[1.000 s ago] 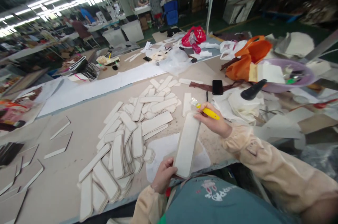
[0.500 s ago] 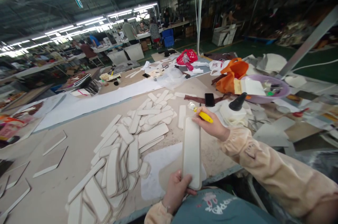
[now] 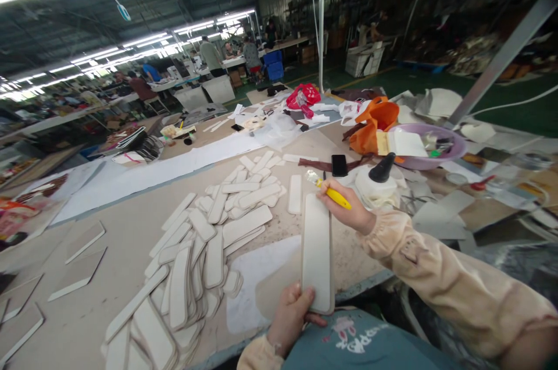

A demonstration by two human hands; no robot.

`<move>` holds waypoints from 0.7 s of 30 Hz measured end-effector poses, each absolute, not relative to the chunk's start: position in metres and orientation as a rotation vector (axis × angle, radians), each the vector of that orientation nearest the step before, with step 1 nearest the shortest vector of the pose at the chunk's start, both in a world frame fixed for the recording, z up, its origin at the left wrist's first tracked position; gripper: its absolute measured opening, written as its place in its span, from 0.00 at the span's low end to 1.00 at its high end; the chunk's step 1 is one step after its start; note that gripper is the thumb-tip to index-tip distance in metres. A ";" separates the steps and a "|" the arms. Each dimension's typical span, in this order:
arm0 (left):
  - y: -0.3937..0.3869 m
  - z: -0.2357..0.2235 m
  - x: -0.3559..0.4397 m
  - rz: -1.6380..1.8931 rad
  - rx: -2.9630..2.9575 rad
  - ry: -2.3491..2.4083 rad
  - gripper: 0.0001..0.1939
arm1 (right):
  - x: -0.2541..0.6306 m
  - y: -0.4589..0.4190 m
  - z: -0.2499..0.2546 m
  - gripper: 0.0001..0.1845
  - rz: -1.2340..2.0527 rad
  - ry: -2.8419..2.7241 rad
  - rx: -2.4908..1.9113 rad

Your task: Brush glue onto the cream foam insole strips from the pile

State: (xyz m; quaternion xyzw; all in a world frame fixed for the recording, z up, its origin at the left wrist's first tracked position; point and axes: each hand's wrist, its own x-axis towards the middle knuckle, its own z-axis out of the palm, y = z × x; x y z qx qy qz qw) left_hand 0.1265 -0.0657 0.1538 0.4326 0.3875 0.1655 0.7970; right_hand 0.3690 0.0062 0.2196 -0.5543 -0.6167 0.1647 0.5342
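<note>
My left hand (image 3: 293, 315) grips the near end of a long cream strip with rounded corners (image 3: 317, 251), held lengthwise above the table edge. My right hand (image 3: 349, 211) pinches the strip's far end and is closed round a small yellow-handled brush (image 3: 328, 189) with pale bristles pointing left. A pile of several similar cream strips (image 3: 204, 242) lies spread on the table to the left. A white sheet of paper (image 3: 257, 277) lies under the held strip.
A white glue bottle with a black nozzle (image 3: 375, 181), a black phone (image 3: 339, 164), an orange bag (image 3: 375, 123) and a purple basin (image 3: 436, 146) crowd the right. Flat grey board pieces (image 3: 76, 277) lie far left. Other people work at distant tables.
The view has lifted and shifted a little. The strip has swung from a slant to nearly straight away from me, with both hands still holding it.
</note>
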 end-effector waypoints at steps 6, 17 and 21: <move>-0.068 0.155 0.128 0.348 0.899 0.819 0.28 | 0.373 0.004 0.219 0.09 0.455 -1.378 -1.321; -0.070 0.152 0.130 0.348 0.926 0.833 0.27 | 0.375 0.004 0.208 0.21 0.635 -1.198 -1.297; -0.070 0.157 0.133 0.349 0.956 0.837 0.28 | 0.373 0.003 0.213 0.20 0.611 -1.210 -1.314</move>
